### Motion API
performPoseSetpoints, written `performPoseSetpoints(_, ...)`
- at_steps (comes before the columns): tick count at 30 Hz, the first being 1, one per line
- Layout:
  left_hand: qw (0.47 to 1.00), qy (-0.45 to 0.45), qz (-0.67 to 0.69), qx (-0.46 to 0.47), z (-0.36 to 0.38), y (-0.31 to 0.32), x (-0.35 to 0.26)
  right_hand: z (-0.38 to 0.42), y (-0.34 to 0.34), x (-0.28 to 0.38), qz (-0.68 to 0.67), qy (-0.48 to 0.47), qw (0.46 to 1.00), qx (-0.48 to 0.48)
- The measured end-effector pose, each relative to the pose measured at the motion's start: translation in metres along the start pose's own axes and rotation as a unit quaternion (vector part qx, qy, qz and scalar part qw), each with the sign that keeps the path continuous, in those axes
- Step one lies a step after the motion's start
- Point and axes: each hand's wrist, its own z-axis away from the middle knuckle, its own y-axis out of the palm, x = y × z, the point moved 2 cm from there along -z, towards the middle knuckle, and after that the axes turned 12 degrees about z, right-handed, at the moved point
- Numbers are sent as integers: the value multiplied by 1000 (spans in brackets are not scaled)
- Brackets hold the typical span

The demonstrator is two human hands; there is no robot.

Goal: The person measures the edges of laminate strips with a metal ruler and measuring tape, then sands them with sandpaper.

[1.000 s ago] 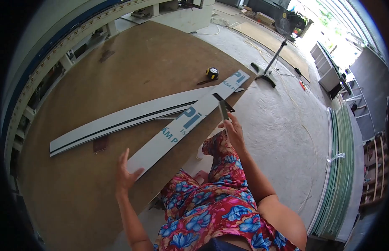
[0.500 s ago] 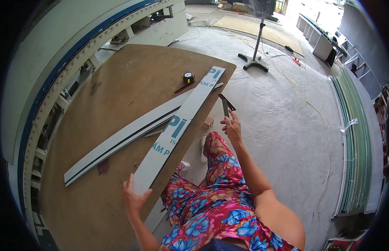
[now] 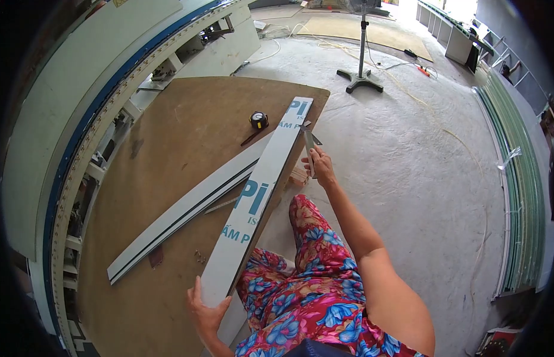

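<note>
A long white panel strip [image 3: 253, 196] with blue lettering lies slantwise along the table's right edge. My left hand [image 3: 206, 312] grips its near end, fingers at the left side and thumb at the right. In my right hand [image 3: 320, 166] is a carpenter's square [image 3: 309, 149], a flat handle with a dark blade across its top. Its blade end is right at the strip's right edge, near the far end. A second white strip [image 3: 187, 220] with a dark groove passes underneath the first one.
On the brown table [image 3: 169, 143] are a tape measure [image 3: 259, 120], several small screws [image 3: 199, 257] and a dark reddish scrap [image 3: 156, 257]. A large machine [image 3: 68, 154] runs along the left. A stand fan [image 3: 364, 77] stands ahead; stacked green-edged sheets [image 3: 518, 196] lean at right.
My right hand has brought the square leftward, from beside the table to the strip's edge. My left hand stays on the near end. The view has shifted slightly.
</note>
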Motion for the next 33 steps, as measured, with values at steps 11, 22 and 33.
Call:
performPoseSetpoints(11,999,-12,34,2,0,-3,-5,-20,11,-18,-38,13,999,16)
performPoseSetpoints(22,998,11,65,-6,-1,-3,-6,53,24,-17,23,-29,998,60)
performPoseSetpoints(33,999,-4,41,5,-2,-1,-4,168,36,2,97,5,988,122)
